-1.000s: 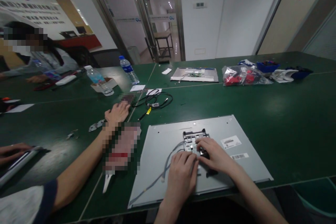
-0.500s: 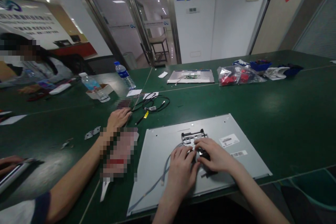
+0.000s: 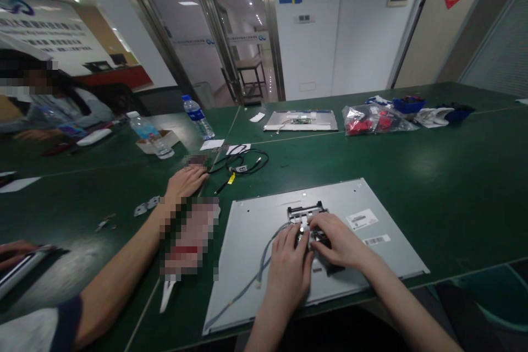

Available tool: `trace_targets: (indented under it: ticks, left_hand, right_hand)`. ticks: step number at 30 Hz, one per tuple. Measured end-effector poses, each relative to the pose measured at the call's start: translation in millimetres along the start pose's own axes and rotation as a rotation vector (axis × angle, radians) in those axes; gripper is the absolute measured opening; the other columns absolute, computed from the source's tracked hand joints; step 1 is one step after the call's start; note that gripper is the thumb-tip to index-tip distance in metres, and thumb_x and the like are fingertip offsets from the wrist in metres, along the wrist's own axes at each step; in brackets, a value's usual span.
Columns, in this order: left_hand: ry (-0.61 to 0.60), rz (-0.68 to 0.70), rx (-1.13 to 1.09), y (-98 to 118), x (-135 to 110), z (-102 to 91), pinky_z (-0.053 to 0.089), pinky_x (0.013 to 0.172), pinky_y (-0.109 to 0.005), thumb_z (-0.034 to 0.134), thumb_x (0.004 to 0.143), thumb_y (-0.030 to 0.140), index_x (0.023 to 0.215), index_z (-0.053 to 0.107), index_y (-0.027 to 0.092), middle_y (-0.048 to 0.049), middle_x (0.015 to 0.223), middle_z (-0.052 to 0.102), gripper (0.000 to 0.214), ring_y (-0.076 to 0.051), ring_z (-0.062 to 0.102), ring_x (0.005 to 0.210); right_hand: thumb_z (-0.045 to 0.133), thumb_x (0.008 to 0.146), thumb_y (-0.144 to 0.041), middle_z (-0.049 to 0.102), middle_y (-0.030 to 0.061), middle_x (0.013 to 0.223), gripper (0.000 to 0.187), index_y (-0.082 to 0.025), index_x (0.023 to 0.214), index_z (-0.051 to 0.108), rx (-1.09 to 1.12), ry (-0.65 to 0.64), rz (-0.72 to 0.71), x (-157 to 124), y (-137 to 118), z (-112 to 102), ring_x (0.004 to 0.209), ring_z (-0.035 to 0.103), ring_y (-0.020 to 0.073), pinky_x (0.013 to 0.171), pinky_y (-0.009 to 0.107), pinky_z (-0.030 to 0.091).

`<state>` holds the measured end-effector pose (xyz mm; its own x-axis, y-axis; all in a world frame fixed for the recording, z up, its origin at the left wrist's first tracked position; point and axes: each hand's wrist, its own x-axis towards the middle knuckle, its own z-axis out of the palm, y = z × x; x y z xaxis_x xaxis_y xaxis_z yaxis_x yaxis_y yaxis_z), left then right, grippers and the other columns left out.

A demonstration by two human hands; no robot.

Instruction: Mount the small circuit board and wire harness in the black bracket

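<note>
A grey metal panel [image 3: 371,201], the back of a flat screen, lies face down on the green table [image 3: 454,176] in front of me. At its middle sits a small dark bracket with a circuit part [image 3: 306,212]. My left hand [image 3: 289,269] and my right hand [image 3: 338,241] meet just below that bracket, fingers curled and pressing on a small dark part that they mostly hide. A grey cable [image 3: 264,256] runs from under my left hand toward the panel's near left corner.
A co-worker's forearm and hand [image 3: 185,181] lie on the table to my left, beside small metal pieces [image 3: 146,206]. Black cables [image 3: 241,160], two water bottles [image 3: 198,116], a second panel [image 3: 301,120] and a bag of red parts [image 3: 371,120] lie farther back.
My hands have stayed on the bracket area with small finger shifts. The view has swung slightly, and the co-worker's hand has barely moved.
</note>
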<state>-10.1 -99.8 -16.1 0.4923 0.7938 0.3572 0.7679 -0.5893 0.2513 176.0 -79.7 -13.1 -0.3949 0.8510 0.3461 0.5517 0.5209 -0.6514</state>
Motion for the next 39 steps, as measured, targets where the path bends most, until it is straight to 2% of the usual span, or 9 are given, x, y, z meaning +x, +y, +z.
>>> trace_targets:
  ticks: [4,14,25,39]
  left_hand:
    - [-0.007,0.005,-0.003,-0.7,-1.5,-1.5,0.039,0.105,-0.052,0.052,0.09,0.018,0.14,0.044,0.024,-0.0109,0.138,0.047,0.051,-0.031,0.043,0.127]
    - [-0.016,-0.009,-0.078,-1.4,2.3,-4.1,0.036,0.107,-0.052,0.05,0.089,0.014,0.143,0.041,0.025,-0.0098,0.14,0.045,0.056,-0.029,0.04,0.129]
    - [-0.028,-0.069,-0.093,0.0,4.6,-3.1,0.035,0.109,-0.053,0.054,0.084,0.011,0.132,0.049,0.024,-0.01,0.14,0.044,0.051,-0.03,0.037,0.133]
    - [-0.037,-0.06,-0.124,3.8,4.9,-4.6,0.034,0.109,-0.056,0.056,0.085,0.012,0.133,0.047,0.024,-0.0101,0.142,0.042,0.051,-0.031,0.035,0.134]
  right_hand:
    - [0.061,0.081,-0.016,0.061,0.0071,0.113,0.023,-0.021,0.102,0.055,-0.02,-0.009,-0.015,0.2,0.2,0.8,0.11,0.053,0.024,0.098,0.041,0.04]
    - [0.064,0.079,-0.016,0.059,0.0079,0.12,0.027,-0.021,0.105,0.056,-0.001,-0.005,0.005,1.4,1.4,1.5,0.116,0.051,0.0251,0.101,0.043,0.039]
    - [0.064,0.08,-0.016,0.055,0.0078,0.127,0.029,-0.023,0.108,0.06,-0.039,-0.031,-0.016,-1.9,2.0,-2.0,0.119,0.049,0.0258,0.102,0.045,0.04]
    - [0.063,0.08,-0.017,0.057,0.0099,0.125,0.029,-0.021,0.107,0.058,-0.076,-0.038,-0.043,-4.6,0.8,-6.0,0.118,0.049,0.0269,0.1,0.047,0.041]
